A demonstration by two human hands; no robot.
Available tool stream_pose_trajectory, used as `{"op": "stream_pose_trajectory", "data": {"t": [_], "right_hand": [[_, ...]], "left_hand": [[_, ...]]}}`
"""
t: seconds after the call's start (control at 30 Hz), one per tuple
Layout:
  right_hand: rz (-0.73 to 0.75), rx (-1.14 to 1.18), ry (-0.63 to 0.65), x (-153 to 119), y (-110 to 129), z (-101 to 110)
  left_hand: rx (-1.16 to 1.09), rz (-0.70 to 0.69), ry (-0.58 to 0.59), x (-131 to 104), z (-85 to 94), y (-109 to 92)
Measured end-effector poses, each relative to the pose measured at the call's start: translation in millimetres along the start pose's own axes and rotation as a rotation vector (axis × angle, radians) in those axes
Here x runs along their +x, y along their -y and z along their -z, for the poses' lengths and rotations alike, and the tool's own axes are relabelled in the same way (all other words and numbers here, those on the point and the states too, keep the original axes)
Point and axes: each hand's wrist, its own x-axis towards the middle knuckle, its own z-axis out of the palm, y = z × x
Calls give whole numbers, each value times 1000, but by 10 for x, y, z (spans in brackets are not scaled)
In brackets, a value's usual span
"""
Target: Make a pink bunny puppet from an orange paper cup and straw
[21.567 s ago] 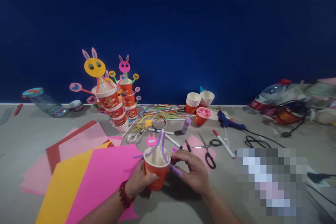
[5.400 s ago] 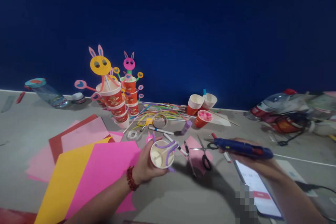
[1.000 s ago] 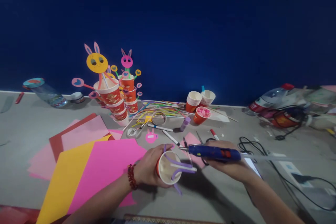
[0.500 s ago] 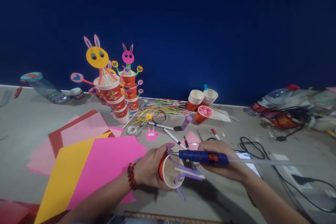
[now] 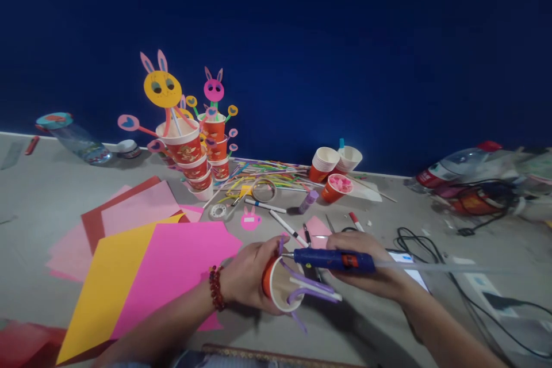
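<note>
Head view, nearest: a left hand (image 5: 248, 279) curls round an orange-red paper cup with a white rim (image 5: 268, 282), fingers bent against its side.
Cup: held over the grey tabletop (image 5: 263, 333), tilted, its mouth toward the right; bendy purple strips (image 5: 314, 293) and white sticks (image 5: 311, 285) jut out of it.
Right hand: this right hand (image 5: 366, 264) is closed round a dark-blue glue gun with a red patch (image 5: 330, 258), fingertips mostly hidden.
Nozzle: at the cup's upper rim, beside a purple strip; I cannot tell whether they touch.
Left wrist: a dark-red beaded bracelet (image 5: 216, 288).
Paper: a bright pink sheet (image 5: 172, 273) overlaps a yellow-orange sheet (image 5: 101, 282) left of the cup.
Middle: a pink paper rabbit-head cutout (image 5: 250, 220), a white marker with a black band (image 5: 288, 227) and a purple capped tube (image 5: 308, 202).
Farther: an orange-red cup of pink pieces (image 5: 333, 192) stands near a stack of white-rimmed cups (image 5: 321, 165); many thin coloured sticks (image 5: 271, 174) lie to their left.
Back: a tower of red cups topped by a yellow rabbit face (image 5: 163, 89), before a deep-blue wall (image 5: 302, 52).
</note>
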Motion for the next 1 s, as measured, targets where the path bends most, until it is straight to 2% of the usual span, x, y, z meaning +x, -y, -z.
{"op": "stream_pose_trajectory", "data": {"t": [0.23, 0.57, 1.0], "right_hand": [[-8, 2, 37, -3, -2, 23], [28, -7, 17, -12, -49, 15], [14, -25, 21, -28, -48, 10]], "left_hand": [[56, -56, -7, 1, -10, 8], [101, -112, 29, 8, -29, 36], [76, -120, 25, 40, -3, -4]]}}
